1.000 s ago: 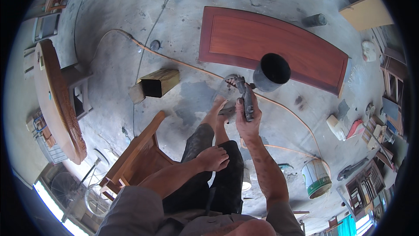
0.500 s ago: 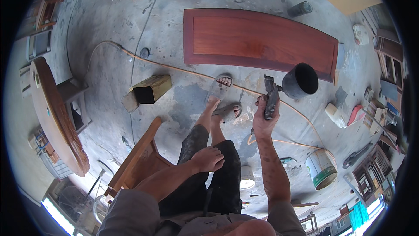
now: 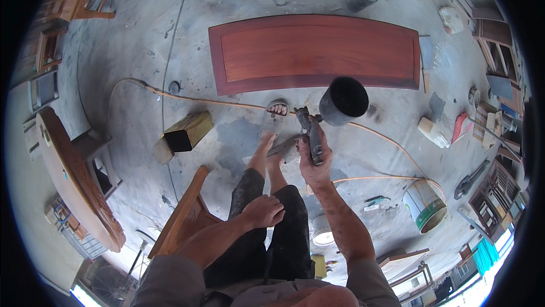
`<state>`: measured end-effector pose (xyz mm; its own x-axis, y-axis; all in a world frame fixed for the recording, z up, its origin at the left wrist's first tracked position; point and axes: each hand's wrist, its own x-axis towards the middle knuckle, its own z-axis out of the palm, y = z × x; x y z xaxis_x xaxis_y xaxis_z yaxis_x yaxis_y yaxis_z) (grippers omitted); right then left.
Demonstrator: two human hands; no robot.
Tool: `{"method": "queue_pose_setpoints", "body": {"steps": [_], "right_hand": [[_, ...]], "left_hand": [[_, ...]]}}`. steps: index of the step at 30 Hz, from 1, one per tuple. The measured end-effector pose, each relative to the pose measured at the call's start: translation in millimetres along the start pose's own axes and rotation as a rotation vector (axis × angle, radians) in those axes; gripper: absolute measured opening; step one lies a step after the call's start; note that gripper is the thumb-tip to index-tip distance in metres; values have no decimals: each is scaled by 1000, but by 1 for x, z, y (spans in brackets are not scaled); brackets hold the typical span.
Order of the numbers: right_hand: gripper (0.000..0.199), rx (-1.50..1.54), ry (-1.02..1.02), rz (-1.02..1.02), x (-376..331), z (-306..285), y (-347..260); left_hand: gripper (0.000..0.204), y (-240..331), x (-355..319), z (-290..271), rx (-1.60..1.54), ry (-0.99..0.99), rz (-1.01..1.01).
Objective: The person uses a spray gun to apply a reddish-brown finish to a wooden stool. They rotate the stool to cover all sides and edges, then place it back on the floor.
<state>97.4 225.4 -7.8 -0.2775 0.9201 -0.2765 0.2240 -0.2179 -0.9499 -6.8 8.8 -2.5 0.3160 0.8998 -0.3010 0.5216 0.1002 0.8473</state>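
Right hand [image 3: 315, 166] grips the spray gun [image 3: 310, 132]; left hand [image 3: 263, 211], loosely curled, looks empty. I'd keep the black cup [image 3: 335, 109] level and the gun square to the wooden panel [image 3: 284, 54].

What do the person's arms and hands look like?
Short, plain grey sleeves cover the upper arms: a left sleeve and a right sleeve. Below them the forearms are bare, and the right forearm has blotchy marks. The left hand and right hand wear no gloves.
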Motion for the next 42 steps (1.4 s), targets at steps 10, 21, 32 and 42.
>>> {"method": "queue_pose_setpoints", "body": {"steps": [10, 21, 32, 42], "right_hand": [[48, 26, 247, 27, 18, -76, 8], [48, 85, 230, 43, 29, -70, -4], [49, 61, 144, 82, 23, -70, -8], [41, -10, 372, -3, 48, -157, -2]], "left_hand": [[12, -3, 2, -8, 56, -149, 8], [11, -4, 8, -17, 77, -193, 33], [16, -6, 15, -22, 76, -202, 47], [16, -2, 28, -37, 99, -259, 97]]}}
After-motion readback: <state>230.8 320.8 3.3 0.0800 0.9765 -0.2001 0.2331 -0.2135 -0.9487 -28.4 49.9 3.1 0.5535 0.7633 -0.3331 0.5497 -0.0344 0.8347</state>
